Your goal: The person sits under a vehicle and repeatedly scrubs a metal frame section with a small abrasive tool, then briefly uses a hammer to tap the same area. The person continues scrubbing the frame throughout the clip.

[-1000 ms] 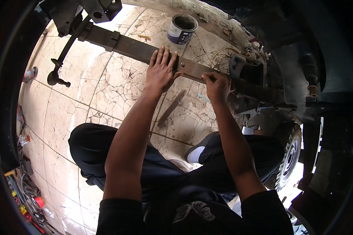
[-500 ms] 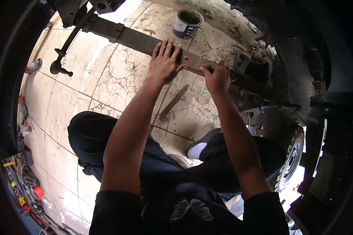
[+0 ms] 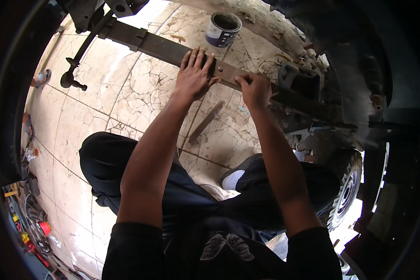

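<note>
A long flat brown metal bar (image 3: 165,48), like a leaf spring with a clip band (image 3: 138,39) round it, runs slantwise across the upper middle. My left hand (image 3: 194,77) lies on it, fingers stretched out across the top and thumb apart near its closer edge. To the right, my right hand (image 3: 256,91) is closed in a pinch against the bar's upper face. What its fingers hold, if anything, is hidden under them. Between the hands a small round bright stud (image 3: 220,68) shows on the bar. Below lies a loose flat strip (image 3: 206,122) on the floor.
An open paint can (image 3: 223,30) stands beyond the bar on the cracked tile floor (image 3: 79,154). A rod with a joint end (image 3: 73,74) hangs at upper left. Dark vehicle parts and a toothed wheel (image 3: 348,191) crowd the right. Tools and cables (image 3: 35,219) lie at lower left.
My right hand has shifted slightly left along the bar, a little closer to the stud. My left hand stays on the bar in nearly the same place.
</note>
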Motion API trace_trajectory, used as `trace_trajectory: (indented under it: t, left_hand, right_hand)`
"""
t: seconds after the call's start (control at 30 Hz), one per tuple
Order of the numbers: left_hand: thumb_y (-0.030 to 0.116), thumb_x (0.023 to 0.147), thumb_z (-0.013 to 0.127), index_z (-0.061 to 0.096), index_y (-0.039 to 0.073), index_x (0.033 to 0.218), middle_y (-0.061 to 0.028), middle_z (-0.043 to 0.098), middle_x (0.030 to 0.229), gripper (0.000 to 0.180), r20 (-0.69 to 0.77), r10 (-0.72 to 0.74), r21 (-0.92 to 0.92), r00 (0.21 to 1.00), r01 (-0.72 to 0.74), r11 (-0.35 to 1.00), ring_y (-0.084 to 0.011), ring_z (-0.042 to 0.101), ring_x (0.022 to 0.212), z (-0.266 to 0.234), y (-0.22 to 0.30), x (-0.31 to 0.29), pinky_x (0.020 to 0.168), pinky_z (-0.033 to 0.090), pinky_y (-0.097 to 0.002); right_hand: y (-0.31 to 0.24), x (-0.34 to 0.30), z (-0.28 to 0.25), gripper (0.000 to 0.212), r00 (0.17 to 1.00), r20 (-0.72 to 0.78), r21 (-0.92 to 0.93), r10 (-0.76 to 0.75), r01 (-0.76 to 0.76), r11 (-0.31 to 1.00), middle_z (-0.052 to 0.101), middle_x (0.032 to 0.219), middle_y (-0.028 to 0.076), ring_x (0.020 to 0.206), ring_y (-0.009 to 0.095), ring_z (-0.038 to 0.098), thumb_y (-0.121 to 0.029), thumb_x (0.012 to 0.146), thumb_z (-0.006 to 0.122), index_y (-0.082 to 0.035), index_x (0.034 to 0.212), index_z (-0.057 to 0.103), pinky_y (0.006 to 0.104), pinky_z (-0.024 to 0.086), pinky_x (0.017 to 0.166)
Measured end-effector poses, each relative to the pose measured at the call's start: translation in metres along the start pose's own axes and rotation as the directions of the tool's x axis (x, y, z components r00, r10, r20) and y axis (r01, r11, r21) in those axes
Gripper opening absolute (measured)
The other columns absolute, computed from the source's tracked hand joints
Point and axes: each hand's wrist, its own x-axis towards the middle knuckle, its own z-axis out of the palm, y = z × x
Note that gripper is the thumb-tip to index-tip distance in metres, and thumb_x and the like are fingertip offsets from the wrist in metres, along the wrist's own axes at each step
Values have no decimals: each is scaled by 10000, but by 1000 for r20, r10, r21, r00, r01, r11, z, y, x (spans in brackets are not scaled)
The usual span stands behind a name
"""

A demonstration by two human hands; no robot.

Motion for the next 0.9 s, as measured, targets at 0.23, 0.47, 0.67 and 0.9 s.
trace_trajectory:
  t: [0.23, 0.47, 0.67, 0.9]
  left_hand:
    - [720, 1007, 509, 298, 183, 1692, -177, 312, 1719, 896, 5, -8, -8, 1000, 8, 1000, -310, 189, 1639, 4, -3, -1, 1341, 103, -474]
    - [732, 1004, 500, 293, 199, 1697, -173, 311, 1723, 898, 18, -10, -1, 1000, 10, 1000, -305, 185, 1640, 1, -2, -1, 1341, 96, -470]
    - [727, 1000, 512, 302, 221, 1695, -172, 314, 1723, 885, 10, -6, -28, 1000, 6, 1000, -303, 186, 1640, 4, 0, 1, 1341, 95, -469]
    - [724, 995, 524, 312, 220, 1692, -178, 321, 1716, 885, 7, -8, -16, 1000, 8, 1000, -306, 193, 1639, 2, -1, -2, 1340, 97, -470]
  right_hand:
    - [-10, 14, 9, 195, 998, 28, 54, 61, -63, 997, 761, 889, 139, 915, 367, 711, -347, 851, 856, -154, 871, 835, 468, 536, 872]
    - [-12, 3, -13, 190, 984, 150, 39, 97, -104, 994, 753, 875, 145, 934, 364, 723, -335, 852, 865, -154, 901, 836, 482, 552, 805]
    - [-8, 20, 7, 214, 996, 33, 8, 82, -83, 997, 749, 945, 156, 944, 367, 715, -366, 858, 854, -154, 885, 835, 480, 546, 834]
    - [1, -16, -16, 175, 989, 136, 64, 57, -67, 996, 756, 904, 125, 913, 330, 730, -329, 830, 884, -169, 891, 849, 467, 554, 831]
